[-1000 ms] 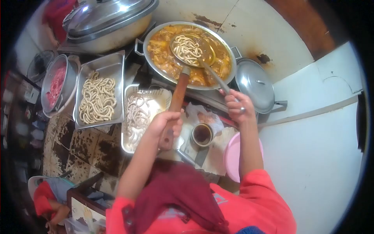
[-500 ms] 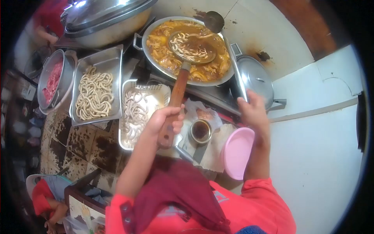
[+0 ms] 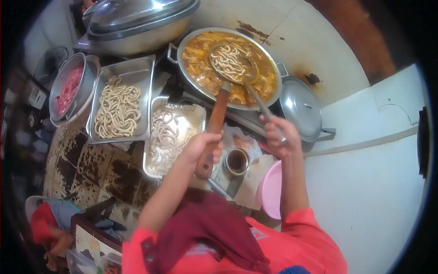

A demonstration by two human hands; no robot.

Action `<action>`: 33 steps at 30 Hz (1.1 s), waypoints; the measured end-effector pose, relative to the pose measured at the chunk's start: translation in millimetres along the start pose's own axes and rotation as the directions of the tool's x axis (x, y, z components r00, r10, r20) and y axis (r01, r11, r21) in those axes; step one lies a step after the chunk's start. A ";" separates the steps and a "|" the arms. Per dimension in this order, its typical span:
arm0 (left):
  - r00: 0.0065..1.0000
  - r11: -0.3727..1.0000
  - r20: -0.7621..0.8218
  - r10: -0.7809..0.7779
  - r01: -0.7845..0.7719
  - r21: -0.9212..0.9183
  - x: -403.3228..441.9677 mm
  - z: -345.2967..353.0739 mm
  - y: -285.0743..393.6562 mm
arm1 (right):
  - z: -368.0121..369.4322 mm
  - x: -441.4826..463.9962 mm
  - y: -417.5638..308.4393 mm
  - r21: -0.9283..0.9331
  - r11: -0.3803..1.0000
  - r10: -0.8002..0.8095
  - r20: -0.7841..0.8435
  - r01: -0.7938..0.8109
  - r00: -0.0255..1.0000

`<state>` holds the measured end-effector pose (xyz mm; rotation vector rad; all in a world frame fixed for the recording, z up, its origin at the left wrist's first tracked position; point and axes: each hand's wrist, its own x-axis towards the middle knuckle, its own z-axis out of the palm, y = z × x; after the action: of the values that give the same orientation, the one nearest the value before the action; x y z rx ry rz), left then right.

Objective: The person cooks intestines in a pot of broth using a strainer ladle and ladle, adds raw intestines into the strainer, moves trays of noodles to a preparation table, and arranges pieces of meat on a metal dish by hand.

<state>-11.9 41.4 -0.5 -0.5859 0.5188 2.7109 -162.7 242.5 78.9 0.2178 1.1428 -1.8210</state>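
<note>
My left hand (image 3: 204, 147) is closed around the wooden handle of a strainer (image 3: 217, 114). The strainer's round bowl sits in a wide pot (image 3: 181, 68) of orange-brown stew and carries pale, curled, tube-like pieces (image 3: 228, 59). In my right hand (image 3: 282, 136) is the metal handle of a ladle (image 3: 259, 101), which slants down to the strainer's right side. The ladle's head lies at the edge of the pieces, partly hidden in the broth.
More curled pieces fill a steel tray (image 3: 148, 82) and a white plastic basket (image 3: 196, 111). A metal bowl (image 3: 76, 61) of raw meat stands left. Near me are a cup of dark liquid (image 3: 237, 161), a pink basin (image 3: 272, 192) and a lidded pan (image 3: 301, 107). Another person (image 3: 48, 223) sits lower left.
My right hand has brought the ladle down from above the pot's far rim to the strainer. The view has shifted slightly, and the strainer remains in the pot.
</note>
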 end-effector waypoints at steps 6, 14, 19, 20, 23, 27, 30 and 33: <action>0.999 1.000 -0.032 0.008 -0.009 -0.012 -9.0 10.7 5.9 | 11.2 -28.1 -20.2 0.066 0.997 -0.034 0.068 0.029 0.997; 1.000 1.000 -0.020 0.000 0.000 -0.018 -11.7 12.2 10.5 | 47.9 -60.6 -18.8 -0.584 0.784 -0.349 -0.133 0.211 0.928; 1.000 0.999 -0.008 -0.014 0.014 -0.043 -5.9 0.0 6.0 | 54.4 -57.7 -13.9 -0.863 0.491 -0.450 -0.136 0.117 0.883; 1.000 0.999 -0.003 -0.018 0.018 -0.050 -5.3 -1.3 5.4 | 56.4 -57.1 -13.7 -0.902 0.428 -0.463 -0.158 0.065 0.872; 1.000 0.999 0.025 -0.013 0.014 -0.048 -4.0 -7.1 3.8 | 40.1 -42.7 -9.6 -0.991 -0.135 -0.622 0.091 0.008 0.778; 1.000 0.999 0.012 -0.009 0.009 -0.043 -6.3 -5.4 3.0 | 17.0 -26.6 -9.3 -0.863 -0.495 -0.648 0.291 -0.099 0.704; 0.999 0.998 0.027 -0.018 0.020 -0.054 -3.4 -7.3 2.8 | 15.3 -31.9 -15.2 -0.798 -0.571 -0.603 0.251 -0.191 0.757; 1.000 0.999 0.024 0.003 -0.002 -0.040 -5.2 -7.8 4.9 | -5.4 -61.7 -32.3 -0.838 -0.541 -0.586 0.316 -0.069 0.746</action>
<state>-6.6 32.7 -3.5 -0.5628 0.4610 2.7326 -156.3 288.7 130.9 -1.0948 3.0098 -0.1949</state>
